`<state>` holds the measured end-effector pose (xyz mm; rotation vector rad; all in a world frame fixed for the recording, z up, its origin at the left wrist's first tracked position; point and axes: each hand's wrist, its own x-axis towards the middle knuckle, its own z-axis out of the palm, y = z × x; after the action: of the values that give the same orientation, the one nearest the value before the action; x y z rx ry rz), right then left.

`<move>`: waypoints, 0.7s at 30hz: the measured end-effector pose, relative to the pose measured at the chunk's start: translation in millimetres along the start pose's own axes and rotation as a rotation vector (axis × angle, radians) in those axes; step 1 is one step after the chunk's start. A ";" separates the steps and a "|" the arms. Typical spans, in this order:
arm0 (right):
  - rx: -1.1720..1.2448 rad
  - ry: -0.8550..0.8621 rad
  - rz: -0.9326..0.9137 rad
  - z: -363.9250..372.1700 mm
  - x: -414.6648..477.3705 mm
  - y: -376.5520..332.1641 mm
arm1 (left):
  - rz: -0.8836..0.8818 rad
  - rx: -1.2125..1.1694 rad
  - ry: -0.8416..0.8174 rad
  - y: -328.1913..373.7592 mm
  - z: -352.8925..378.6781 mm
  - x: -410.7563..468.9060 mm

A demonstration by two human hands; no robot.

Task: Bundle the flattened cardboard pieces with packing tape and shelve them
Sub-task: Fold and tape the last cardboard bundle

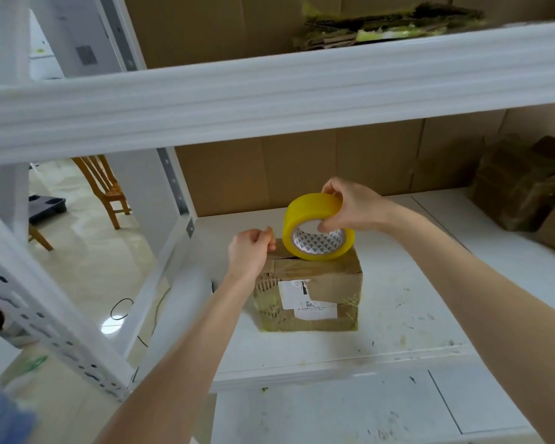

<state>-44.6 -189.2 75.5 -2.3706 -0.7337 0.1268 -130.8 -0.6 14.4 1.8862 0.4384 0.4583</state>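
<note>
Holding tape roll [313,213] on bundle [326,275], right hand [354,209]; left hand [249,251] pinches bundle's half-hidden corner.

floor stuff only: orange-brown wooden slat-back chair [104,187] stands on the glossy cream tiled floor [87,267], far left side. dark grey flat plastic object [47,206] just left of the chair, can't tell what it is. thin black cable [121,308] loops on the tiles nearer the camera, beside a bright light reflection. white panel with a grey qr-style square [86,55] top left. blurred blue shape [0,418] in the bottom-left corner, unidentifiable.
</note>
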 end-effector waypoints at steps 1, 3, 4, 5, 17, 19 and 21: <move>0.005 0.041 -0.021 -0.5 -0.6 -1.8 | 0.003 0.002 0.007 -1.1 -1.1 1.5; -0.002 0.078 -0.043 -6.3 -2.5 -5.4 | 0.010 -0.011 0.004 -4.4 -2.4 3.3; -0.006 0.069 -0.045 -10.1 -3.5 -6.3 | 0.007 -0.031 0.002 -6.5 -3.7 4.2; -0.017 0.051 -0.041 -13.8 -4.9 -6.4 | 0.001 -0.054 0.003 -8.9 -4.9 4.7; -0.174 0.026 -0.040 -14.3 -10.1 -6.0 | -0.072 -0.099 0.069 -31.8 -37.1 14.3; -0.198 0.027 -0.056 -9.8 -8.4 -7.6 | -0.099 -0.096 0.067 -41.6 -38.8 10.2; -0.219 0.036 -0.064 -5.8 -7.9 -8.3 | -0.104 -0.069 0.078 -48.6 -35.3 4.4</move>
<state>-53.6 -191.4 84.4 -2.5453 -0.8422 -0.0252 -149.0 46.1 -18.9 1.7746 0.5629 0.4736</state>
